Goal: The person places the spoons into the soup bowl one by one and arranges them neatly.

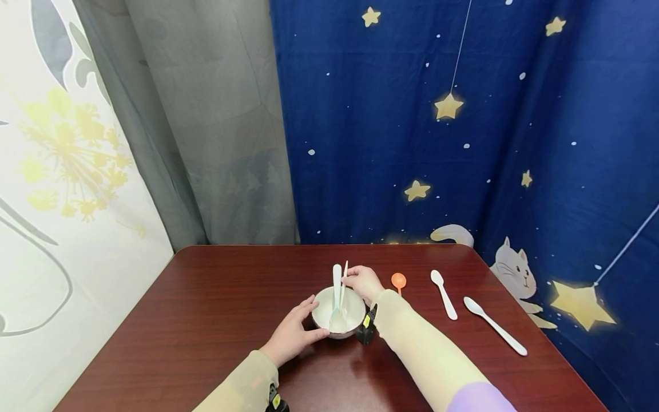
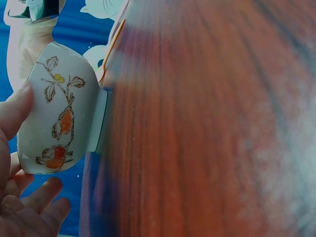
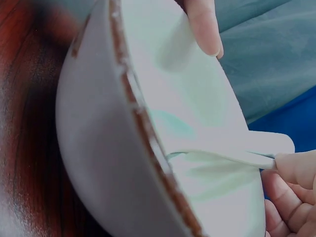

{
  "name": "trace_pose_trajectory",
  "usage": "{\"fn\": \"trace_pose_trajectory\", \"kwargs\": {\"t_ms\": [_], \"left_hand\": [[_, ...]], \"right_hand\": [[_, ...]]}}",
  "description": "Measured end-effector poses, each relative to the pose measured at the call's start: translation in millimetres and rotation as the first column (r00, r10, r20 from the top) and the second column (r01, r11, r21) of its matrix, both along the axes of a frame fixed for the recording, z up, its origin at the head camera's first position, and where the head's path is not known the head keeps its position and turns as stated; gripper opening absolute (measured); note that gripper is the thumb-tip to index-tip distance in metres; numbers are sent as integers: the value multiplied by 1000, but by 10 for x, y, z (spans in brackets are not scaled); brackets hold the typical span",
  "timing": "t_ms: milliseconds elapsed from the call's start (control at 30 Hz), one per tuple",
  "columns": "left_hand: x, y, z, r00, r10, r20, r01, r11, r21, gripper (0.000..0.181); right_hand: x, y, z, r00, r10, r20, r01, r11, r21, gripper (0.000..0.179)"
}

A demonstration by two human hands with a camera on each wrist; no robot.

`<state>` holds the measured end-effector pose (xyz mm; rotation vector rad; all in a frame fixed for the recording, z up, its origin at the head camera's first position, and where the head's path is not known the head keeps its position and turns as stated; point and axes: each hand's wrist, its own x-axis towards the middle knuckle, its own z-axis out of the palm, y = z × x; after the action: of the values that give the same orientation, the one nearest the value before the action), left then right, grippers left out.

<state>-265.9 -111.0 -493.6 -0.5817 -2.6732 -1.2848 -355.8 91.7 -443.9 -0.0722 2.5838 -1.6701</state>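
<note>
A white bowl (image 1: 340, 335) with a brown rim stands on the table; its outer wall, in the left wrist view, bears a painted branch with orange fruit. My left hand (image 1: 292, 337) holds the bowl's left side, the thumb at the near rim and fingers farther back. Over the bowl's right side, my right hand (image 1: 364, 283) pinches the handle of a slim white spoon (image 1: 344, 288), whose lower end is inside the bowl. Beside it, another spoon (image 1: 337, 279) with a broader white handle and a pale green scoop leans in the bowl.
On the brown table (image 1: 206, 320), right of the bowl, lie an orange spoon (image 1: 399, 280), a white spoon (image 1: 445, 296) and a longer white spoon (image 1: 496, 327). My right forearm partly covers the orange spoon's handle. A blue curtain (image 1: 381, 131) hangs behind the table.
</note>
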Motion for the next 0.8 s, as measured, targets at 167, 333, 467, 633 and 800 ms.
{"fn": "trace_pose_trajectory", "kwargs": {"t_ms": [167, 333, 467, 633, 800], "left_hand": [[8, 5, 10, 1000, 3, 7, -3, 1000, -3, 79], [20, 4, 34, 1000, 1, 11, -1, 1000, 2, 77], [29, 0, 41, 1000, -2, 8, 2, 1000, 3, 78], [26, 2, 38, 1000, -2, 11, 2, 1000, 1, 78], [22, 2, 37, 1000, 2, 22, -2, 1000, 1, 77]], "right_hand": [[-28, -35, -21, 1000, 12, 4, -12, 1000, 7, 22], [-29, -79, -23, 999, 41, 3, -41, 999, 30, 26], [-9, -96, -5, 998, 67, 4, -67, 996, 55, 30], [8, -97, 17, 997, 75, 8, -75, 995, 70, 30], [22, -81, 30, 996, 91, 8, -92, 991, 100, 31]]}}
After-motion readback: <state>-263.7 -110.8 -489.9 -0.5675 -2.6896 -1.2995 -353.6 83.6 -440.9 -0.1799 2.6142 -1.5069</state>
